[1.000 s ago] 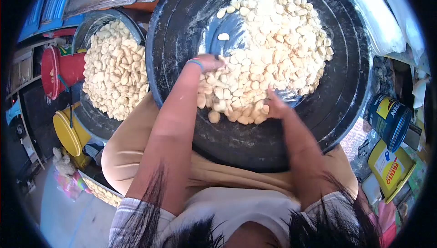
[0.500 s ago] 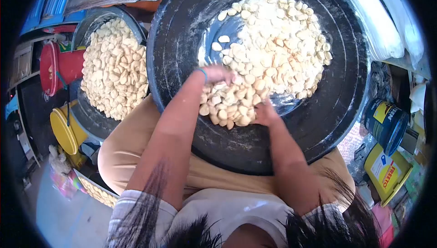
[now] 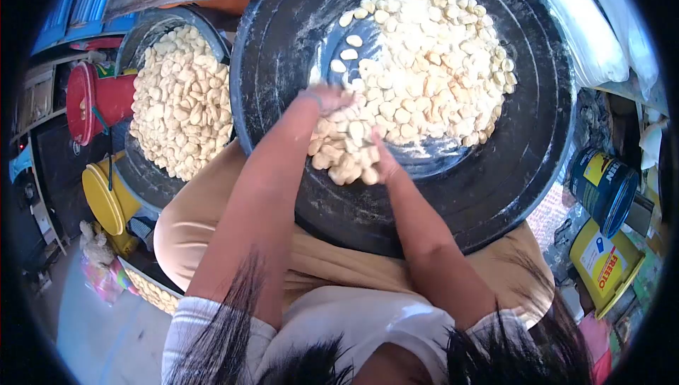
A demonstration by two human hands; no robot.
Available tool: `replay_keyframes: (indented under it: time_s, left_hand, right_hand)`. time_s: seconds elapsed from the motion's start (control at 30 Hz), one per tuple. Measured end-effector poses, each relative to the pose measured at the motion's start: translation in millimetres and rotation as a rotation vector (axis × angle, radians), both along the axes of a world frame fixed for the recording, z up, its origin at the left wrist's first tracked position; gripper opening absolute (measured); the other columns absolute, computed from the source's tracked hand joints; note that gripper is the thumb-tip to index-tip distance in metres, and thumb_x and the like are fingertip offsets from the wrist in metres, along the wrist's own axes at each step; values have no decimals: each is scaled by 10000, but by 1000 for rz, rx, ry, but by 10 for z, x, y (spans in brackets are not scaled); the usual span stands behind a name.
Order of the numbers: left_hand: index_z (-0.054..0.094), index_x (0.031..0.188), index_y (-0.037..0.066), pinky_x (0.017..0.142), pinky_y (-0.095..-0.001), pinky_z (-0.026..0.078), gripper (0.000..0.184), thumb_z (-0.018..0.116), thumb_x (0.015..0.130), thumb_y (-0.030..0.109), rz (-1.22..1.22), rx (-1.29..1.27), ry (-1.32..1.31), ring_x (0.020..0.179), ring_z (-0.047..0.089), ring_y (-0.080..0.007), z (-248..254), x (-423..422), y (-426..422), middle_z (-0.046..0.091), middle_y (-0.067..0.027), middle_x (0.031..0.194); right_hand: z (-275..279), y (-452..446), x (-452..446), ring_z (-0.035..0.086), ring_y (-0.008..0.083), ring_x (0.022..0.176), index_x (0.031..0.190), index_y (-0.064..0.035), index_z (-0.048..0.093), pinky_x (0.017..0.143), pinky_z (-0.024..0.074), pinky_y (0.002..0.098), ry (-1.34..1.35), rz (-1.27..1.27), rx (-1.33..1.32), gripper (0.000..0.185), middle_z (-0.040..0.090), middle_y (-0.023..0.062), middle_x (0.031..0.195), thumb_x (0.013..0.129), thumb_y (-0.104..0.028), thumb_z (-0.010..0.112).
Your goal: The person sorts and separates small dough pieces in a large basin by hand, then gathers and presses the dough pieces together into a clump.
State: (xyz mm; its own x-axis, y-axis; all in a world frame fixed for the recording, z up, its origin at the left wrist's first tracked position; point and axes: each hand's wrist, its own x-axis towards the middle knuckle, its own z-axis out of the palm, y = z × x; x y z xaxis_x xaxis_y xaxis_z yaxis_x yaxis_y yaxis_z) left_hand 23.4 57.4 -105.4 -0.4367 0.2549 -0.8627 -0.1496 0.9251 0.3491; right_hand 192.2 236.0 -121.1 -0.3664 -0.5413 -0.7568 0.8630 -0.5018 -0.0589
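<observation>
Pale, rounded dough pieces, dusted with white powder, lie heaped in a wide black round tub across my lap. A clump of these pieces is gathered between my two hands at the near left part of the tub. My left hand is at the far left side of the clump, its fingers partly blurred. Against the clump's right side, my right hand is curved, fingers partly hidden by the pieces. A few single pieces lie apart on the powdery tub floor.
At left, a grey tub holds a large heap of similar pieces. Beside it are a red bucket and a yellow bucket. A dark blue can and a yellow-green container stand at right.
Both hands have moved left, and the right hand has come closer to the left one. The clump between them is more tightly gathered and has parted from the main heap.
</observation>
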Motion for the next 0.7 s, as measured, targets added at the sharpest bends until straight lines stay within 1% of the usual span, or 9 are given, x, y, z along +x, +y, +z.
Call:
replay_keyframes:
  time_s: [0.1, 0.17, 0.27, 0.37, 0.4, 0.43, 0.47, 0.57, 0.7]
  left_hand:
    - [547, 1219, 50, 1022, -379, 350, 751, 511, 774, 653, -296, 85, -140, 1259, 405, -259, 419, 103, 76, 491, -154, 1312]
    - [443, 1318, 52, 1047, -389, 317, 891, 511, 730, 718, -257, 271, -406, 1274, 380, -300, -261, 235, -29, 391, -159, 1393]
    - [340, 1385, 44, 1075, -407, 258, 1001, 524, 700, 750, -101, -42, -315, 1305, 332, -326, 482, 161, 94, 310, -203, 1429]
    - [317, 1395, 45, 1067, -441, 273, 1029, 538, 684, 756, -398, 117, -380, 1323, 308, -327, -109, 498, 56, 304, -236, 1421]
    - [287, 1404, 35, 1076, -452, 259, 1051, 599, 668, 717, -337, 254, -590, 1339, 277, -331, 791, 217, 184, 291, -260, 1417]
    - [265, 1410, 34, 1080, -447, 253, 1072, 632, 651, 697, -325, 227, -559, 1340, 271, -337, 684, 301, 141, 284, -264, 1419]
    - [243, 1417, 34, 1084, -442, 248, 1097, 665, 633, 676, -317, 197, -515, 1341, 265, -342, 495, 374, 76, 277, -267, 1421]
    - [170, 1433, 53, 1066, -386, 303, 1248, 812, 496, 570, -364, 127, -310, 1297, 317, -390, 365, 635, 126, 296, -270, 1397]
    - [285, 1374, 46, 1020, -367, 356, 1098, 828, 511, 454, -284, 224, -209, 1195, 452, -342, 505, 654, 183, 442, -254, 1291]
  right_hand:
    - [136, 376, -26, 462, 330, 1205, 1413, -130, 271, 916, 412, 559, 86, 244, -113, 850, 388, 111, 1402, 802, -689, 467]
    - [20, 817, 40, 444, 343, 1218, 1422, -142, 247, 913, 400, 580, -31, 323, -16, 848, 357, 120, 1418, 809, -694, 446]
    - [-250, 519, 236, 447, 337, 1210, 1385, -125, 339, 936, 389, 559, -56, 214, 60, 832, 439, 138, 1351, 803, -711, 437]
    - [118, 483, 43, 474, 302, 1193, 1353, -129, 399, 955, 395, 510, -47, 346, 7, 802, 484, 124, 1317, 800, -707, 452]
    - [157, 629, -5, 477, 300, 1191, 1352, -126, 400, 954, 399, 505, -40, 403, -54, 800, 478, 126, 1324, 800, -702, 460]
    - [166, 693, -31, 480, 297, 1190, 1351, -124, 401, 952, 403, 501, -25, 455, -117, 798, 472, 127, 1330, 799, -697, 469]
    - [-87, 622, 81, 488, 303, 1183, 1345, -94, 404, 956, 413, 485, -41, 297, -155, 791, 488, 134, 1313, 806, -665, 501]
    - [59, 263, 80, 552, 269, 1106, 1313, -23, 415, 949, 453, 385, -13, 162, -52, 722, 524, 148, 1265, 840, -551, 552]
    - [108, 146, 158, 576, 270, 1068, 1302, -25, 423, 928, 477, 374, -42, -64, -224, 599, 540, 157, 1239, 892, -451, 521]
